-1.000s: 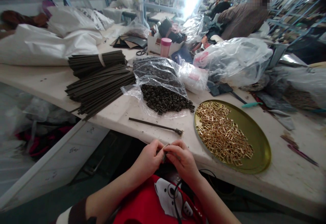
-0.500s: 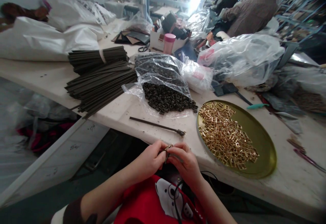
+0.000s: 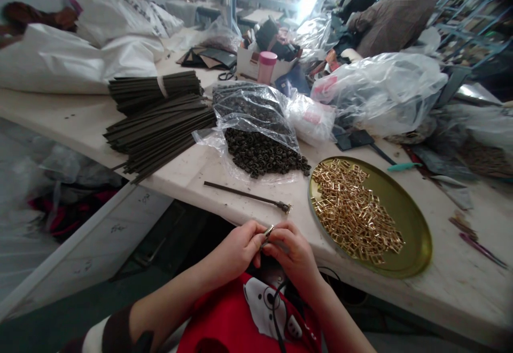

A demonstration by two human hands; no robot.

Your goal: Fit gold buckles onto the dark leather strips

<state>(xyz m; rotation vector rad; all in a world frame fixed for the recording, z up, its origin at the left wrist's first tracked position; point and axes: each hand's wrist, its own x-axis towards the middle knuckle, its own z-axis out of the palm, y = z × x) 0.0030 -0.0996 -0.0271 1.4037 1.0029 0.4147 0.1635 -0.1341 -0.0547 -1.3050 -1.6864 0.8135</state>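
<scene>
Lower centre | left hand (image 3: 236, 251) and right hand (image 3: 293, 254) pinched shut on metal clasp (image 3: 267, 231) | pokes up higher than a second ago | suggests fitting onto dark strap (image 3: 276, 302) advancing

Tray (image 3: 412, 224): smooth, glossy gold-tone metal. Buckles (image 3: 352, 214) in it: shiny brass-look metal. Left of tray, dark loops (image 3: 262, 155), matt, in clear crinkly plastic bag (image 3: 256, 115) (v. glossy). Further left, strips (image 3: 160, 123): matt, dark, leather-like. Tabletop (image 3: 460, 283) under tray: pale, dull, scuffed. Clip (image 3: 267, 230) below-left of tray: bright metal.
</scene>
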